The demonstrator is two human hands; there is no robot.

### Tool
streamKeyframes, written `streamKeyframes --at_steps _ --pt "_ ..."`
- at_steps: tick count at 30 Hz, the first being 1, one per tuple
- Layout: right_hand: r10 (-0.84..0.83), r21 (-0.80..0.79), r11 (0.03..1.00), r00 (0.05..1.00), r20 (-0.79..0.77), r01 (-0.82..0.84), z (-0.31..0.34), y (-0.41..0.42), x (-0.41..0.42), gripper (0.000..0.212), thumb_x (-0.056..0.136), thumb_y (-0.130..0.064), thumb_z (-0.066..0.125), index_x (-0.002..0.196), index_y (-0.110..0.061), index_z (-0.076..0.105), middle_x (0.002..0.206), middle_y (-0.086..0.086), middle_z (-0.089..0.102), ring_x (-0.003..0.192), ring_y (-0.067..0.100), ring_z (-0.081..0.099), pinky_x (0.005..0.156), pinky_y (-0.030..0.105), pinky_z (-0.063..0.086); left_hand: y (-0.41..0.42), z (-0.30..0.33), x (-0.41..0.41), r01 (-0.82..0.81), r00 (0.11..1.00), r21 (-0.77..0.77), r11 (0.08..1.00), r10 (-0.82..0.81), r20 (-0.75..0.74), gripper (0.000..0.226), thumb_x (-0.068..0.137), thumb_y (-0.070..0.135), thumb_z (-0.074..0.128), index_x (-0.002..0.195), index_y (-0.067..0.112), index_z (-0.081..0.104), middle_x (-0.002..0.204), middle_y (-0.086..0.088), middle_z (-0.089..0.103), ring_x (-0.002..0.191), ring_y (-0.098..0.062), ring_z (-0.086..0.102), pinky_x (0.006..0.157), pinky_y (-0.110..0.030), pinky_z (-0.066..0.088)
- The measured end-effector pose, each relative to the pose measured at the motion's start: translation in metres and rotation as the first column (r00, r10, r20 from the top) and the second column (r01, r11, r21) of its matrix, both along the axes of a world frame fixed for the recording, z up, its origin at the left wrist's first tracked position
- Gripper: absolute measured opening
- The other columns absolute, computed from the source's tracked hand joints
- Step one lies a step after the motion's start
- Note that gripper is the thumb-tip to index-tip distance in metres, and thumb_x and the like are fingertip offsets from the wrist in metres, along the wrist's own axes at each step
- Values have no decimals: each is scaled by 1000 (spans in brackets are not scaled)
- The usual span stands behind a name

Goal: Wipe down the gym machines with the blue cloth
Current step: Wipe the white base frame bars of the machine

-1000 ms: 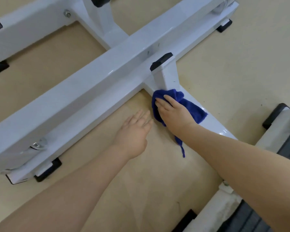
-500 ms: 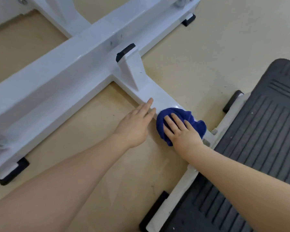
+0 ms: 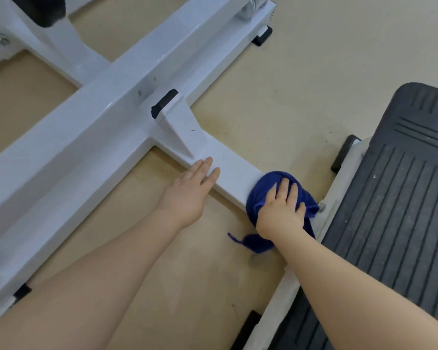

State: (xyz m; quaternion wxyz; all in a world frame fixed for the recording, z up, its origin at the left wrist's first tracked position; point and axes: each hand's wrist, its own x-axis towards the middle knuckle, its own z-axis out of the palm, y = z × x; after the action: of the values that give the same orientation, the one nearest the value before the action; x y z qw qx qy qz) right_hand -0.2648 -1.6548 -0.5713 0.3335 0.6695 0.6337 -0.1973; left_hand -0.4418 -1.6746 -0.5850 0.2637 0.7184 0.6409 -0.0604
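Right hand clutching blue cloth, fingers spread and curled over it, pressing it onto the near end of a white frame bar. Cloth deep blue, bunched into a rounded wad, one frayed tail trailing on the tan floor. Left hand flat, fingers straight, fingertips resting on the bar. Black ribbed footplate just beside the cloth.

bare forearms, ring on right grip
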Motion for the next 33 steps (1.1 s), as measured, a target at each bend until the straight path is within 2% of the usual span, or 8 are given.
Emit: streamKeyframes --at_steps 3,8,11,14,18,20,24,33 --pt "-75 29 996 991 -107 78 -1 11 -25 84 92 -18 47 147 -6 -15 154 14 -22 141 35 -21 113 56 0 1 0 -4 2 998 -7 1000 -1 66 76 88 -4 33 149 26 -1 155 6 -20 143 -10 -15 99 -25 32" --pt "193 162 976 915 -353 -143 -14 43 -70 81 91 -24 47 149 -11 -7 157 7 -12 143 30 -14 112 56 -5 4 -1 -12 -9 996 -10 1000 9 85 72 89 -2 34 149 18 -2 157 7 -12 144 -7 -7 111 -22 21" --pt "198 167 974 938 -285 -155 -15 38 -47 92 84 -35 56 149 -15 -7 157 3 -6 143 28 -5 114 55 4 4 1 -12 5 996 -13 1000 -4 84 69 90 -2 31 149 18 0 157 7 -12 144 -6 -7 112 -22 23" --pt "-38 105 993 991 -128 51 -7 14 -11 103 81 -48 61 149 -13 -9 156 8 -1 143 33 -3 112 56 9 4 7 -6 -28 997 -35 999 31 76 69 91 -1 29 149 18 -3 156 10 -17 143 -5 -11 108 -24 30" --pt "-213 64 974 976 -51 216 -4 3 -5 94 91 -37 55 147 -9 -15 156 14 -15 141 39 -15 112 59 12 4 11 -1 -41 997 -54 998 44 60 72 88 -3 28 150 17 -4 155 10 -19 143 -6 -12 108 -26 32" --pt "-122 108 985 986 -116 134 -7 10 -27 82 96 -27 47 148 -10 -14 156 13 -17 142 37 -17 112 60 8 7 11 -3 -32 997 -63 998 36 72 74 87 -5 29 150 17 -3 155 10 -17 143 -6 -11 110 -27 28" --pt "357 219 927 899 -255 -306 -9 4 -67 70 98 -22 34 148 -16 -15 155 5 -23 142 25 -22 115 54 -5 4 15 -15 -44 991 -27 999 47 122 66 91 3 34 150 17 7 158 7 -5 145 -13 4 115 -28 19" --pt "366 264 912 913 -183 -312 -13 13 -69 71 96 -19 38 149 -13 -9 157 5 -19 144 26 -18 115 55 0 -41 26 -75 -84 996 86 993 86 -17 74 88 1 35 148 13 -6 146 7 -26 144 -14 -10 118 -29 0"
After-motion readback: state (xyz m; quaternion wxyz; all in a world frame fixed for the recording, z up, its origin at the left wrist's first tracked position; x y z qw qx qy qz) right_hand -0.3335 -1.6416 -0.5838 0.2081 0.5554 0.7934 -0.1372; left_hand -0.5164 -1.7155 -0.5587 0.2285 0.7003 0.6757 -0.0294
